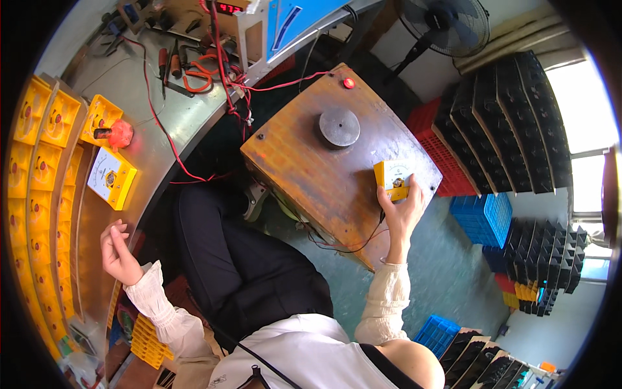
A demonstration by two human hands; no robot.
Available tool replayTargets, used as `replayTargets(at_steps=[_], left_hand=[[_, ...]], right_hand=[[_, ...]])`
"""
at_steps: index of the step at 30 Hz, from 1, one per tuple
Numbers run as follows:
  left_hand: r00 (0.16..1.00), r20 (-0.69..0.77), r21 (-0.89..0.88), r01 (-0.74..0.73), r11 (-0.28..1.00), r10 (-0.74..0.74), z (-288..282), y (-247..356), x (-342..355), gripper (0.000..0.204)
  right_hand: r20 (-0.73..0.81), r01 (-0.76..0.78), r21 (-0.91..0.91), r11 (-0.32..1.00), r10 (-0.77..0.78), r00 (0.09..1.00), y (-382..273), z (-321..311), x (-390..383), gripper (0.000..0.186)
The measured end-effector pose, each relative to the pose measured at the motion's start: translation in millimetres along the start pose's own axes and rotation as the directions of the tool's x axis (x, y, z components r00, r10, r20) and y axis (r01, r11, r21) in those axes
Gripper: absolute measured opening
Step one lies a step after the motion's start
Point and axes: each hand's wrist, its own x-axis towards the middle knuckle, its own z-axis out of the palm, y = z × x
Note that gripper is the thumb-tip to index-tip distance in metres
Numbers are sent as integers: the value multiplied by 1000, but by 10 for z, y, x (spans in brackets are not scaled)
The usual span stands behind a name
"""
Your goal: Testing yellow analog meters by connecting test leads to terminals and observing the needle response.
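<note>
My right hand (402, 211) grips a yellow panel meter (392, 175) with a white dial, on the right part of a worn wooden-coloured stand (295, 162); thin wires hang beneath it. A round metal disc (339, 128) and a lit red button (348, 83) are on the stand's top. My left hand (118, 256) hovers by the metal bench's (159, 117) edge, fingers curled with nothing in them. Just beyond it lies a second yellow meter (111, 177), near a red lumpy object (120, 133) with a dark stem.
Yellow housings (32, 162) line the bench's left. Pliers (197, 81), red wires and a red display (230, 8) are at the back. A fan (440, 23), stacked black trays (499, 123), red crates (424, 142) and blue crates (479, 217) stand right. My legs (227, 259) are below.
</note>
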Motion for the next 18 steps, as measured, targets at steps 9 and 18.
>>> replayTargets(at_steps=[9, 18], left_hand=[[992, -79, -68, 96, 993, -101, 259, 505, -159, 4], [861, 440, 72, -317, 946, 255, 222, 859, -770, 76]], right_hand=[[5, -21, 327, 945, 20, 1000, 383, 212, -52, 73], [67, 126, 568, 813, -198, 978, -1039, 469, -761, 80]])
